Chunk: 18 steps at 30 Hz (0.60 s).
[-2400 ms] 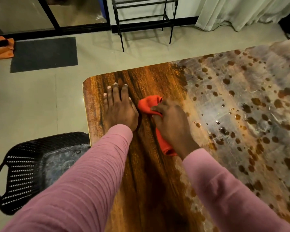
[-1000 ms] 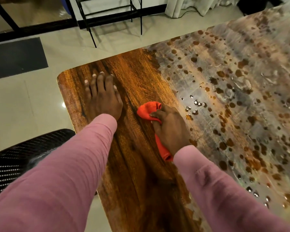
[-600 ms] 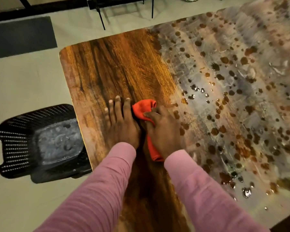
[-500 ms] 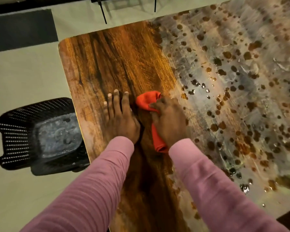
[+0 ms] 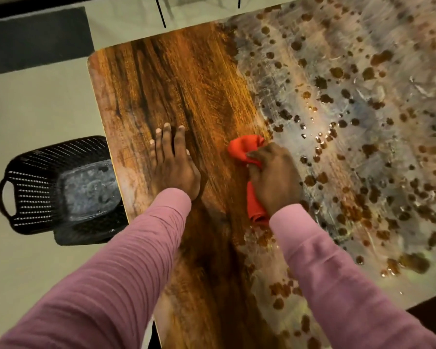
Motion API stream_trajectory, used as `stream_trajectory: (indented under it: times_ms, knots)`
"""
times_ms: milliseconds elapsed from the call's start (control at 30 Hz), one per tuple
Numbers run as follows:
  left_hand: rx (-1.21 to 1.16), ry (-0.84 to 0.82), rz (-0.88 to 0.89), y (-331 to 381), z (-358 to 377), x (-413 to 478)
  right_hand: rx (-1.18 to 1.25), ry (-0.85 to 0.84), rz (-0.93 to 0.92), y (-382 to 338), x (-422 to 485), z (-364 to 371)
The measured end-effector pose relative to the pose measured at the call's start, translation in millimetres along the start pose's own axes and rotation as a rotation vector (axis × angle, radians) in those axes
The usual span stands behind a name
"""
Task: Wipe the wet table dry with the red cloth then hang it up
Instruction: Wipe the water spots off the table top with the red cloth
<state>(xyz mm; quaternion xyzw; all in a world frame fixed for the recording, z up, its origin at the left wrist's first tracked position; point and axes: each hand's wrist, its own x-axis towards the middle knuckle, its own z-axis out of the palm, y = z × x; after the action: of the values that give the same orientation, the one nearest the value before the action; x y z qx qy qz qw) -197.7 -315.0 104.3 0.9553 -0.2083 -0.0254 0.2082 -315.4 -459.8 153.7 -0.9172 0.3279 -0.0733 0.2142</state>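
Note:
My right hand (image 5: 275, 177) grips the bunched red cloth (image 5: 246, 149) and presses it onto the wooden table (image 5: 181, 79), right at the line where dark plain wood meets a grey, wet film with beads of water (image 5: 317, 137). Part of the cloth sticks out ahead of my fingers and part trails back under my wrist. To its left, my left hand (image 5: 173, 165) lies flat on the wood, fingers straight and together, holding nothing.
A black perforated basket (image 5: 33, 182) with a handle stands on the floor just left of the table edge. A dark mat (image 5: 40, 39) lies on the floor at far left. Thin black metal legs (image 5: 160, 13) stand beyond the table's far edge.
My right hand has slid the cloth to the right, away from my left hand, toward the wet film. The left hand stays flat on the wood.

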Motion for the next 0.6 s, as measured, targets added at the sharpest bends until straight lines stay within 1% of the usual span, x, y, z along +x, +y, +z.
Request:
stream_trajectory:
  times_ms: [67, 133, 200, 300, 367, 433, 533, 600]
  knots:
    - [0.004, -0.001, 0.002, 0.3, -0.1, -0.4, -0.035, 0.071, 0.145, 13.8, 12.5, -5.3]
    - [0.010, 0.001, 0.011, 0.9, -0.4, 0.2, -0.018, 0.080, 0.167, 5.9, 9.0, -3.2]
    - [0.014, -0.002, 0.004, 1.6, -1.2, 0.6, 0.019, 0.020, 0.079, -12.8, -11.9, 2.6]
    - [0.019, 0.010, 0.004, 3.5, -2.2, -0.3, 0.095, -0.085, -0.143, -26.3, -56.9, 7.9]
    - [0.023, 0.011, 0.001, 3.9, -2.8, -1.7, 0.087, -0.115, -0.202, -17.9, -68.3, 3.4]
    - [0.025, 0.004, 0.000, 2.7, -2.6, -2.8, 0.033, -0.051, -0.128, -3.5, -59.3, -1.8]
    - [0.036, -0.007, 0.014, 1.9, -1.8, -3.4, -0.039, 0.025, 0.088, 12.2, -39.4, -5.4]
    - [0.041, -0.010, 0.022, 2.9, -2.3, -2.8, -0.018, 0.031, 0.133, 4.4, -43.2, -3.0]
